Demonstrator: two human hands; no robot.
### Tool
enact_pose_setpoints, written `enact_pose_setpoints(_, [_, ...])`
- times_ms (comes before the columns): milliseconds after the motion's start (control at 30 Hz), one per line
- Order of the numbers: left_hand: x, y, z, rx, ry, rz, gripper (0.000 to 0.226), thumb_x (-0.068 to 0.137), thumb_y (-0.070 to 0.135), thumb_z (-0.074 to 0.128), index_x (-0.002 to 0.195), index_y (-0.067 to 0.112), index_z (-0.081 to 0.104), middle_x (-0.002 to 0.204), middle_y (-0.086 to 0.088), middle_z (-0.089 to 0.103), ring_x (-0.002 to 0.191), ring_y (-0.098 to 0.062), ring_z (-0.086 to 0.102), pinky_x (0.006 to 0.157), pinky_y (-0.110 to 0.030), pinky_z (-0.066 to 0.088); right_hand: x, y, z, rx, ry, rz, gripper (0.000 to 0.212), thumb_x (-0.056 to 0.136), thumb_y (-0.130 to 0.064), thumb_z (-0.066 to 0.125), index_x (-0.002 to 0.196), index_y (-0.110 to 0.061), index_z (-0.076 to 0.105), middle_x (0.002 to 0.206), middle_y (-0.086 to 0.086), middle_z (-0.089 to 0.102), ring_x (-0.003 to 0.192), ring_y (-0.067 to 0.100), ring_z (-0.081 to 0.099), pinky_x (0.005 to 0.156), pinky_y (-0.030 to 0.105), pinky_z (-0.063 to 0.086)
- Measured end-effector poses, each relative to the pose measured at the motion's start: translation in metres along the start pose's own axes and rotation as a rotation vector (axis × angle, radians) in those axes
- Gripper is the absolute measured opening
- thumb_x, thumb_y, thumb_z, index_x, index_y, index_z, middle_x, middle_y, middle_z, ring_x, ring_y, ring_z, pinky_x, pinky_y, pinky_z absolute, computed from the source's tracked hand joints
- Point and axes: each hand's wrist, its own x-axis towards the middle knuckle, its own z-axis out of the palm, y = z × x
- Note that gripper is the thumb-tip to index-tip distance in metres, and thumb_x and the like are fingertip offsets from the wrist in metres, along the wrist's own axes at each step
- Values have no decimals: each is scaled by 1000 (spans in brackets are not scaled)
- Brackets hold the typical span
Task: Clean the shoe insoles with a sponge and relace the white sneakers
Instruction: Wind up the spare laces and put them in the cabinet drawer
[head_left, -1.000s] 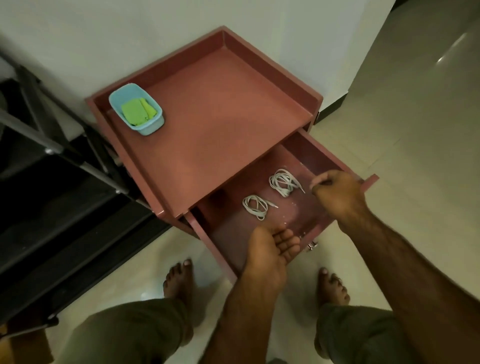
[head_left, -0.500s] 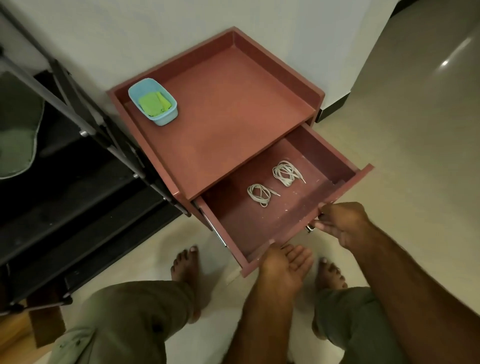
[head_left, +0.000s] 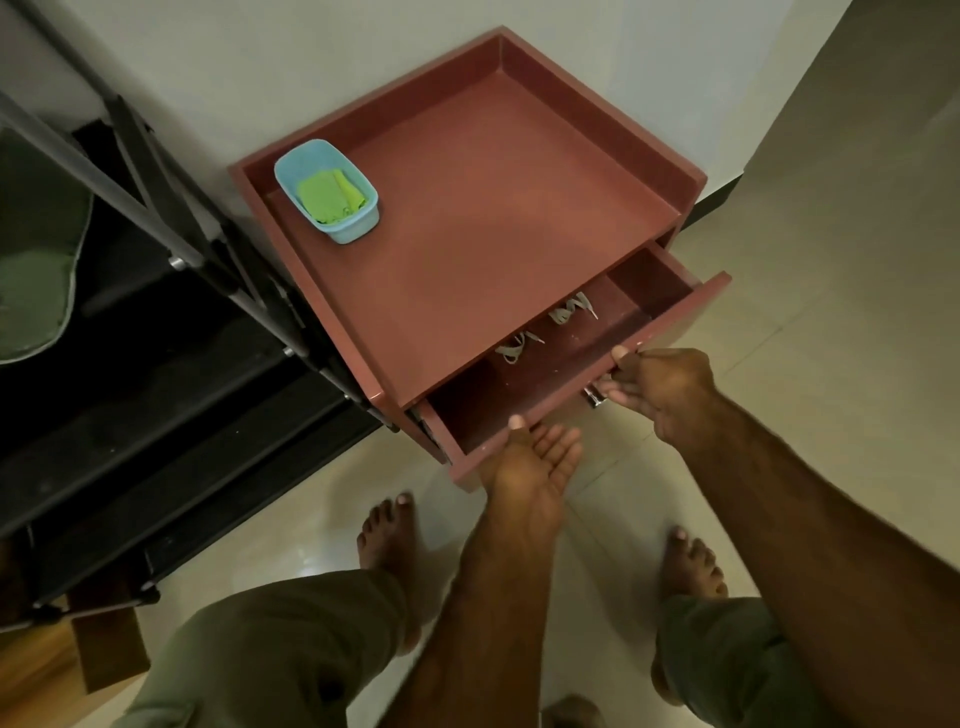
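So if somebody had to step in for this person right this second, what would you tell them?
Right hand: fingers curled on the front of the drawer, by its metal handle.
Left hand: open, palm up against the drawer front, thumb on its top edge.
Things: two white lace bundles lie in the partly open drawer. The green sponge sits in a blue tub on the cabinet top. Sneakers and insoles are not in view.
Done: nothing that shows.
Left: fetch the shoes, sponge the insoles, take out the laces, relace.
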Motion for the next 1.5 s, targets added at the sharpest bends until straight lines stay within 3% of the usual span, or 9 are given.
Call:
enact_pose_setpoints(167, [12,31,5,26,-8,12,33,111,25,44,115,-2,64,89,-15,75,79,-24,76,69,-30,64,15,-10,31,6,28,-14,21,91,-8,76,103,7,68,87,21,75,71,25,78,66,32,65])
enact_pose_setpoints(333, [17,31,8,5,51,-2,41,111,27,42,97,-6,64,82,-19,77,75,-27,78,67,-33,65,19,-7,32,0,76,-27,14,89,-7,78,93,2,68,85,19,76,71,24,78,75,36,65])
enact_pose_setpoints(533, [20,39,10,-12,36,16,38,109,28,46,101,-5,63,93,-22,76,82,-28,78,68,-33,65,22,-11,41,16,100,-34,15,88,-8,79,85,-1,66,82,18,76,69,25,78,76,38,65])
enact_pose_setpoints(733, [31,49,9,0,-16,40,36,110,26,45,104,-6,62,100,-23,75,88,-28,77,81,-36,64,25,-17,52,50,76,-25,20,87,-6,80,98,5,68,86,19,75,70,24,78,73,35,65])
enact_pose_setpoints(900, [43,61,5,7,-89,35,24,108,-4,38,104,-4,61,104,-22,72,84,-26,76,76,-34,64,27,-27,61,47,38,-13,7,93,6,67,91,0,66,92,15,74,74,23,77,65,28,64])
enact_pose_setpoints(1167, [55,79,13,-34,-129,90,33,96,-26,29,106,-8,55,112,-24,63,89,-29,69,78,-37,63,35,-30,77,69,-93,9,44,77,30,40,99,3,67,103,16,73,95,29,75,82,35,64])
enact_pose_setpoints(1300, [51,75,12,24,-126,135,40,94,-28,33,124,-10,53,108,-20,65,96,-29,71,98,-40,56,34,-32,72,-3,-179,39,44,83,23,44,113,1,67,111,13,72,104,26,73,80,32,63])
enact_pose_setpoints(1367, [43,71,15,71,-116,167,39,96,-24,32,123,-4,51,107,-16,65,107,-32,70,100,-41,55,24,-35,68,-101,-253,64,33,88,15,44,105,-4,65,106,10,68,102,24,69,83,36,60])
enact_pose_setpoints(1500, [13,71,20,257,-167,210,33,98,-16,42,124,3,48,110,-16,64,99,-26,68,88,-32,57,-7,-44,69,-210,-256,-2,22,93,2,48,103,-11,62,97,6,64,89,19,61,71,35,52])
